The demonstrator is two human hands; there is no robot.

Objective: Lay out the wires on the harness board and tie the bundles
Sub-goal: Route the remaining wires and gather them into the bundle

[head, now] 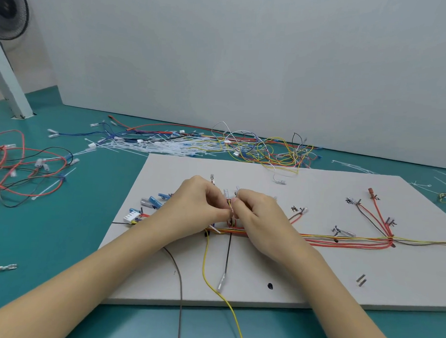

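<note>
Soft, even light fills the scene, bright without glare. Only faint shadows lie under the forearms on the pale grey rectangular board (314, 275). The wide lens bends straight edges near the frame borders, and detail looks slightly soft throughout, especially in the corners.

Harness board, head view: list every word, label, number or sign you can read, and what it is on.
No text can be read.
Handwritten black marks on the harness board, beside the wire ends: too small and blurred to read.
Black dot on the board: a blot, no character.
</note>
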